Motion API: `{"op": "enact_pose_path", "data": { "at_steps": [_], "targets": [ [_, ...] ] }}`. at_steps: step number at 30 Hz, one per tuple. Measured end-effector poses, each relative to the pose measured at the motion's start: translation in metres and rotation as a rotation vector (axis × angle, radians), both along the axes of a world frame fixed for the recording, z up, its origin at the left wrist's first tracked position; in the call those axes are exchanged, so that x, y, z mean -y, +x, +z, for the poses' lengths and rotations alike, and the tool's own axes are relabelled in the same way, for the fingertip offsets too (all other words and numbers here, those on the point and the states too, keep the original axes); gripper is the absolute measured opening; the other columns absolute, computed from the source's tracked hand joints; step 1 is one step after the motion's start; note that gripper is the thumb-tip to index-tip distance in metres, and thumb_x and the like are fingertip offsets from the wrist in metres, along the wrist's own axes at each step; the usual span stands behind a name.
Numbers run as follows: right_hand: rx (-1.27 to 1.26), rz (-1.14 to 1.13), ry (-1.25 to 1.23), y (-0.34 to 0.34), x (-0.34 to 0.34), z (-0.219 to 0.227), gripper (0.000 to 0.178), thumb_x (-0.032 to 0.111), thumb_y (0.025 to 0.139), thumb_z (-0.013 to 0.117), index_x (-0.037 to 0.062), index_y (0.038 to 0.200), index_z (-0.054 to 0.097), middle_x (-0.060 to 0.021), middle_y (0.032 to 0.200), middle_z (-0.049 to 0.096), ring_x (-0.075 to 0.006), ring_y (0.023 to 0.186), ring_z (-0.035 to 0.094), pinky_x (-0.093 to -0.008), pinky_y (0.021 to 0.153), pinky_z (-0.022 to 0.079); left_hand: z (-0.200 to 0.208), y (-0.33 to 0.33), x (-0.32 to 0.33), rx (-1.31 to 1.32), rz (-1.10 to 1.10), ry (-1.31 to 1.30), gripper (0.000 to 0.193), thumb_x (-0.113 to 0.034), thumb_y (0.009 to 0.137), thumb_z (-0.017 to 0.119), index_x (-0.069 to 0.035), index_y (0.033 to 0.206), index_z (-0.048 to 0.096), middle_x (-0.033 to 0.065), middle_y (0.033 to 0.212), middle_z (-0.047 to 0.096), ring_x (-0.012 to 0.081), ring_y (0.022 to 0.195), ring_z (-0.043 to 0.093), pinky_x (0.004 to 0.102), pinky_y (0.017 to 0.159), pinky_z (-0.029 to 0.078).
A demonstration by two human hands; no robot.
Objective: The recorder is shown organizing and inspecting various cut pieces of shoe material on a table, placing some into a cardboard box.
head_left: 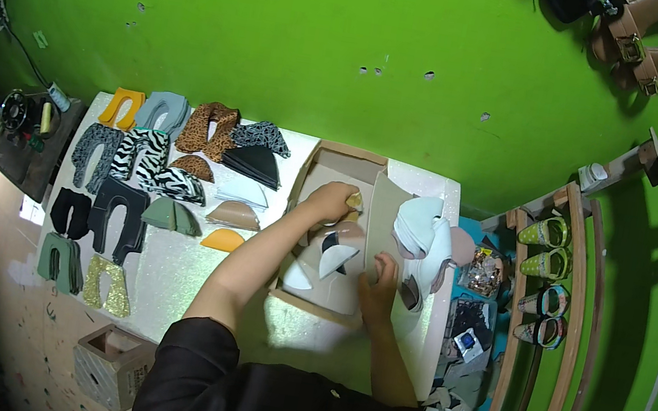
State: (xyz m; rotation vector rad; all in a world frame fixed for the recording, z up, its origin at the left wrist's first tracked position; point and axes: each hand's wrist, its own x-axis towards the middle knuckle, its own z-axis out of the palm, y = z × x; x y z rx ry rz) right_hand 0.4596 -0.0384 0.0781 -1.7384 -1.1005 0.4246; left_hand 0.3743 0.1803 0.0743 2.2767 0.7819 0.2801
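I see a green wall (pixel 287 35) behind the box (pixel 335 165), and under the box a white bench (pixel 181 272). Well to the right of the box stands a wooden rack (pixel 571 330) carrying sandals. The box itself lies open, a shallow cardboard one. Just right of it I make out a pale bundle (pixel 420 220); left of it spread U-shaped pieces, among them a black one (pixel 106 213) and a gold one (pixel 117 292). Nearer the box's left side lie half-rounds: black (pixel 254 164), brown (pixel 233 214) and orange (pixel 222 238).

The left hand (pixel 329 202) is over the box's far part, fingers curled, tips at a yellow piece (pixel 355 201); I cannot tell whether they grip it. The right hand (pixel 378 293) is by the box's right edge, fingers loosely spread, seemingly holding nothing. Inside the box, between the hands, lies a white piece (pixel 335 262).
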Motion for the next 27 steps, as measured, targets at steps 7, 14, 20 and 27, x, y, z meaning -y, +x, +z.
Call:
{"op": "enact_pose_path", "data": {
  "at_steps": [7,14,20,27],
  "targets": [
    [0.150,-0.040,0.057,-0.008,0.008,0.017,0.048,0.002,0.070,0.061,-0.0002,0.115,0.045,-0.0212,0.116,0.044,-0.0371,0.113,0.043,-0.0403,0.097,0.035,0.046,-0.045,0.038,0.349,0.014,-0.473,0.022,-0.012,0.079,0.066,0.000,0.097,0.059,0.0072,0.085,0.063,0.0136,0.079,0.058,0.0277,0.072,0.047],
    [0.323,-0.036,0.016,-0.032,0.016,0.047,0.053,0.026,0.070,0.072,0.0113,0.117,0.050,-0.0157,0.117,0.048,-0.0319,0.113,0.046,-0.0553,0.101,0.018,0.068,-0.070,0.094,0.416,-0.038,-0.654,0.020,-0.007,0.082,0.063,-0.004,0.102,0.059,-0.0015,0.086,0.061,0.0049,0.077,0.053,0.0208,0.069,0.044],
    [0.435,0.025,-0.198,-0.034,0.028,0.032,0.008,0.017,0.081,0.059,0.0107,0.087,0.060,-0.0054,0.080,0.062,-0.0241,0.088,0.058,-0.0628,0.099,0.016,0.059,-0.085,0.096,0.620,0.248,-0.514,0.025,0.006,0.079,0.055,-0.003,0.102,0.058,0.0010,0.094,0.062,0.0092,0.087,0.057,0.0229,0.077,0.045],
    [0.323,0.022,-0.186,-0.051,0.033,0.047,0.068,0.025,0.069,0.072,0.0169,0.129,0.040,-0.0099,0.121,0.051,-0.0292,0.120,0.041,-0.0616,0.101,0.012,0.077,-0.105,0.092,0.886,0.336,-0.703,0.022,-0.002,0.086,0.054,-0.002,0.109,0.055,0.0034,0.097,0.062,0.0097,0.086,0.058,0.0242,0.076,0.047]
  ]
}}
